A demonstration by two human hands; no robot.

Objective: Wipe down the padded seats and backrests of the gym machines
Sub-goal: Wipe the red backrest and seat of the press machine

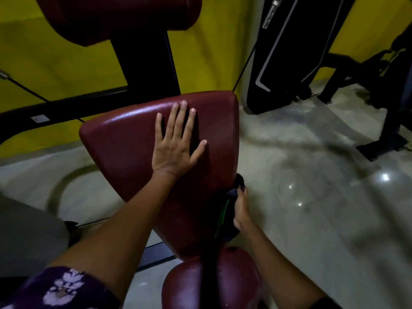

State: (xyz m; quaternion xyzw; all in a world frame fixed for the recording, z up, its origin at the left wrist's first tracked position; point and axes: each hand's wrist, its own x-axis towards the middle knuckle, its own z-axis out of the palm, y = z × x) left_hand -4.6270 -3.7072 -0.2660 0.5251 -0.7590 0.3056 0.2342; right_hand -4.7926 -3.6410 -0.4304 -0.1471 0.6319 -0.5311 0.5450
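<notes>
A dark red padded seat [124, 139] of a gym machine fills the middle of the view. My left hand [176, 143] lies flat on its top with the fingers spread and straight. My right hand [242, 206] grips a dark cloth [229, 219] with a green stripe against the seat's right side edge. Another red pad [120, 16] hangs above at the top left. A round red roller pad [189, 284] sits below the seat, near my arms.
The black machine frame [142, 63] rises behind the seat against a yellow wall [55, 63]. A black weight-stack housing [287, 52] stands at the upper right, with another machine's black legs [388, 121] beyond. Glossy grey floor [312, 175] spreads to the right.
</notes>
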